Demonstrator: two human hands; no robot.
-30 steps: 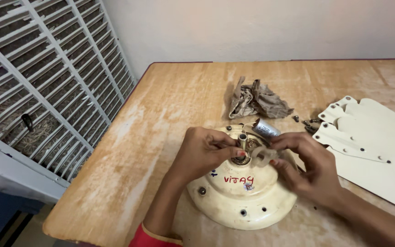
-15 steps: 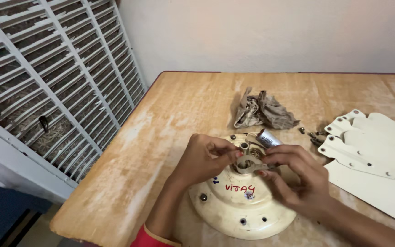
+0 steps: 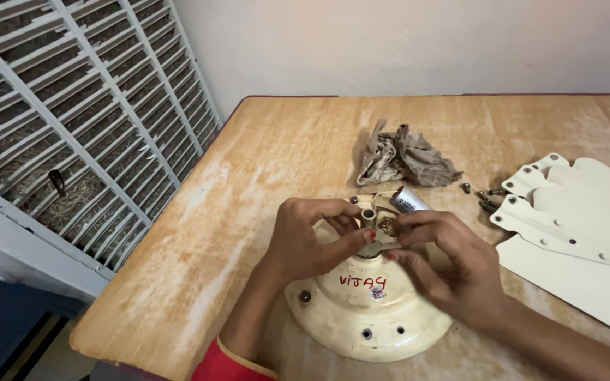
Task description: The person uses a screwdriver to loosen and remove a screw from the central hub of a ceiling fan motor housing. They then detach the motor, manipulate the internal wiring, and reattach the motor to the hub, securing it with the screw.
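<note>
A cream round fan motor housing (image 3: 361, 310) lies on the wooden table (image 3: 199, 233). A short shaft (image 3: 368, 217) stands up from its centre. My left hand (image 3: 305, 240) grips the hub around the shaft with fingers and thumb. My right hand (image 3: 453, 268) pinches a small brass ring-shaped part (image 3: 388, 226) right beside the shaft. A silver cylindrical capacitor (image 3: 409, 200) lies on the housing just behind my fingers.
A crumpled dirty rag (image 3: 404, 159) lies behind the housing. Cream fan blades (image 3: 580, 233) are stacked at the right, with several loose screws (image 3: 485, 197) near them. A white window grille (image 3: 72, 120) runs along the table's left edge.
The view has tilted so the hands sit lower in frame. My right hand has brought the brass part closer to the shaft; my left hand stays on the hub.
</note>
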